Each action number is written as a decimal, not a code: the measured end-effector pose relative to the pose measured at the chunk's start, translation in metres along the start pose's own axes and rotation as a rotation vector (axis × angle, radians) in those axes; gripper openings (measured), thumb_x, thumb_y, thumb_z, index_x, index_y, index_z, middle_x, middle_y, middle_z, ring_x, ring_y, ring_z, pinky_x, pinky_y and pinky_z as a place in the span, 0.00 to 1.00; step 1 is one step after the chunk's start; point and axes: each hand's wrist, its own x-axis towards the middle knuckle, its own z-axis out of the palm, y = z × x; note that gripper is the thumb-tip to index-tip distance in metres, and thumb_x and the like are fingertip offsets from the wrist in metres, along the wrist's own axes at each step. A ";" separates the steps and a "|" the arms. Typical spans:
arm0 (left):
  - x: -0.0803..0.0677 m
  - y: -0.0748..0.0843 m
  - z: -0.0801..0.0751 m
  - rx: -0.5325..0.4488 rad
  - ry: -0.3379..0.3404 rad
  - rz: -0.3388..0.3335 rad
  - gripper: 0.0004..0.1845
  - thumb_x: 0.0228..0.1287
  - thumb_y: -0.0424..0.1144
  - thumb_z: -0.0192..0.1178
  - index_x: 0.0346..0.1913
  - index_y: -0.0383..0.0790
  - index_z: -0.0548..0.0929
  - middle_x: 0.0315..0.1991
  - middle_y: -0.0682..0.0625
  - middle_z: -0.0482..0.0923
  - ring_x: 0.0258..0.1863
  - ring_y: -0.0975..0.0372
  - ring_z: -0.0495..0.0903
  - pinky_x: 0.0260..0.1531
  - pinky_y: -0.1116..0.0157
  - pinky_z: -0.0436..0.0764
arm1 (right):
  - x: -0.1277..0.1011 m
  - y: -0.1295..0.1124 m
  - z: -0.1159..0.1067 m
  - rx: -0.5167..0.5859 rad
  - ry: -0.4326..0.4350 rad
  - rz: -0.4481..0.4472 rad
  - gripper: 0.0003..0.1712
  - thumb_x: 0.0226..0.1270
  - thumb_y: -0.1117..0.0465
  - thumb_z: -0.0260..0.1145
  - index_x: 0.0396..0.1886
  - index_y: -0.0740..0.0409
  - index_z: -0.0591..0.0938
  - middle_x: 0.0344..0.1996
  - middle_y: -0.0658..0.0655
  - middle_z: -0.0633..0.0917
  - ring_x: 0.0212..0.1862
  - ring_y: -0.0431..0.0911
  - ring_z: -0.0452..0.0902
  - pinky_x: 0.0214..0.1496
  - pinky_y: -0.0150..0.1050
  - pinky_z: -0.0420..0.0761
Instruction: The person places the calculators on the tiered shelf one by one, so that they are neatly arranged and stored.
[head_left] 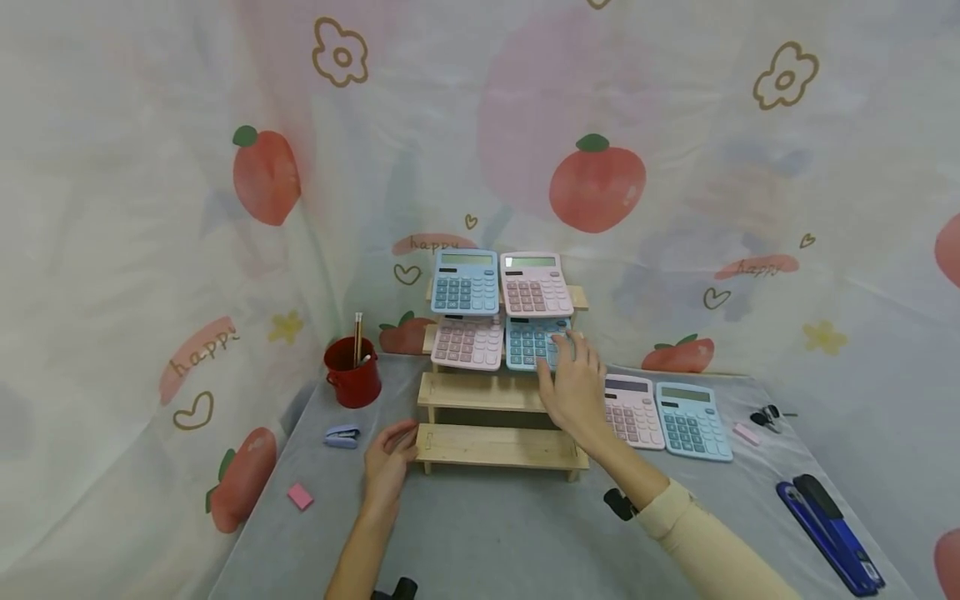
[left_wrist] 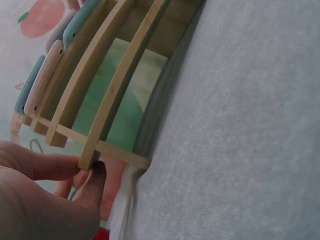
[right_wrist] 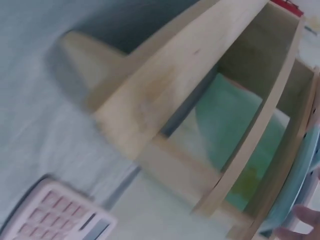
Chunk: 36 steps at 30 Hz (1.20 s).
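A stepped wooden display rack [head_left: 487, 448] stands on the table, with calculators leaning on its two upper tiers. My left hand [head_left: 387, 471] pinches the left end of the lowest shelf [left_wrist: 116, 95] between thumb and fingers. On the second tier from the top, my right hand [head_left: 576, 402] touches a blue calculator [head_left: 524, 340], its fingers spread over the right side and the thumb near the lower edge. Left of that sits a pink calculator [head_left: 467, 343]. Above them are another blue calculator [head_left: 466, 283] and a pink one [head_left: 535, 285].
Right of the rack lie a pink calculator [head_left: 632, 412] and a blue calculator [head_left: 692, 423], a pale pink eraser [head_left: 747, 433], black clips [head_left: 767, 418] and a large blue stapler [head_left: 831, 533]. At left are a red pencil cup [head_left: 352, 383], a small stapler [head_left: 342, 437] and a pink block [head_left: 300, 496].
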 end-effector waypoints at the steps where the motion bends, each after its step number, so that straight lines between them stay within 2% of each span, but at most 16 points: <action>1: 0.000 0.000 0.000 0.000 0.002 -0.001 0.26 0.62 0.15 0.56 0.64 0.28 0.77 0.68 0.31 0.74 0.69 0.44 0.75 0.48 0.71 0.81 | -0.002 0.005 -0.004 0.004 0.010 0.003 0.29 0.78 0.49 0.59 0.70 0.62 0.74 0.74 0.69 0.67 0.73 0.72 0.62 0.69 0.70 0.62; 7: 0.002 -0.001 0.001 0.010 0.009 -0.004 0.26 0.62 0.15 0.56 0.64 0.29 0.78 0.67 0.32 0.75 0.69 0.45 0.76 0.49 0.70 0.81 | -0.017 0.042 -0.020 0.003 0.025 0.060 0.27 0.78 0.51 0.60 0.68 0.62 0.75 0.75 0.68 0.65 0.68 0.70 0.67 0.62 0.68 0.67; 14: 0.000 0.000 -0.001 0.017 -0.018 0.003 0.26 0.64 0.16 0.55 0.65 0.29 0.77 0.69 0.32 0.74 0.70 0.46 0.75 0.53 0.69 0.80 | -0.036 0.100 -0.036 -0.027 0.005 0.138 0.27 0.77 0.54 0.61 0.68 0.64 0.74 0.73 0.71 0.67 0.69 0.73 0.65 0.61 0.73 0.65; 18: -0.001 -0.001 -0.002 0.029 -0.020 -0.005 0.26 0.65 0.17 0.55 0.66 0.30 0.76 0.69 0.33 0.74 0.70 0.46 0.74 0.55 0.67 0.80 | -0.048 0.136 -0.045 -0.048 -0.006 0.171 0.28 0.74 0.53 0.63 0.66 0.66 0.75 0.71 0.72 0.67 0.65 0.74 0.67 0.55 0.73 0.67; 24: 0.000 0.000 -0.001 0.021 -0.014 -0.003 0.26 0.64 0.16 0.55 0.65 0.28 0.77 0.69 0.32 0.74 0.70 0.46 0.75 0.46 0.74 0.80 | -0.065 0.181 -0.067 -0.143 -0.098 0.276 0.32 0.71 0.55 0.64 0.66 0.72 0.72 0.70 0.80 0.63 0.61 0.79 0.66 0.52 0.76 0.68; 31: 0.001 0.001 -0.003 0.022 -0.017 0.000 0.26 0.64 0.17 0.56 0.66 0.28 0.76 0.69 0.31 0.73 0.70 0.45 0.74 0.43 0.75 0.79 | -0.085 0.220 -0.078 -0.132 -0.204 0.427 0.44 0.62 0.55 0.72 0.70 0.77 0.66 0.69 0.84 0.58 0.59 0.81 0.65 0.55 0.74 0.69; 36: 0.000 0.000 -0.003 0.021 -0.031 -0.009 0.26 0.65 0.17 0.56 0.66 0.28 0.76 0.70 0.31 0.72 0.71 0.46 0.74 0.44 0.75 0.79 | -0.096 0.240 -0.081 -0.147 -0.247 0.475 0.53 0.56 0.52 0.78 0.71 0.78 0.64 0.68 0.85 0.57 0.56 0.81 0.68 0.53 0.72 0.71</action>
